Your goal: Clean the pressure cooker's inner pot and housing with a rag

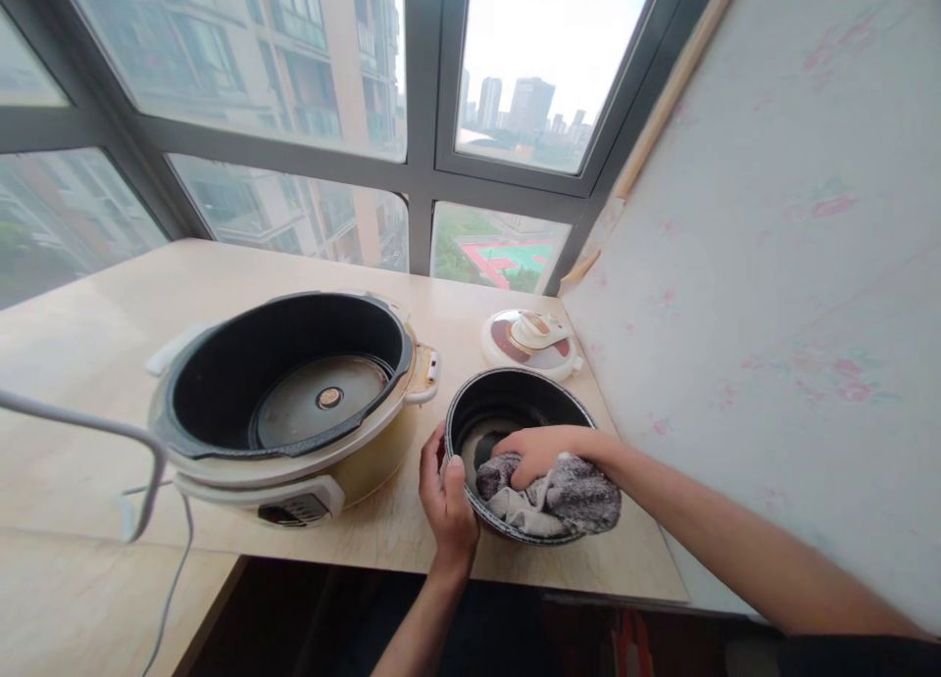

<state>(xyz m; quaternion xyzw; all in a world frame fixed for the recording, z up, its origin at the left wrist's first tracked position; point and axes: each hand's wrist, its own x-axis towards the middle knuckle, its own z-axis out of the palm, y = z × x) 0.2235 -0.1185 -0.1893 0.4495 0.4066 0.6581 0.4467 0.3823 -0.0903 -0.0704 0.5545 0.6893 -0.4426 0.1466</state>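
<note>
A dark inner pot (525, 383) stands on the pale counter, to the right of a pressure cooker body. My left hand (450, 501) grips the pot's left rim, thumb over the edge and fingers on the outside. Inside the pot is my right hand (540, 454), closed on a grey, fuzzy cloth (580, 496) that is bunched against the inner wall and hangs over the right rim. Its fingertips are partly hidden by the cloth. The cooker body (360, 466) is open at the top and shows a heating plate (323, 393) at its bottom.
Behind the pot lies the cooker's round lid (529, 339) with a handle. A grey cable (154, 461) runs across the left side. The counter (412, 550) ends at its front edge; a papered wall (771, 265) borders it on the right and windows stand behind.
</note>
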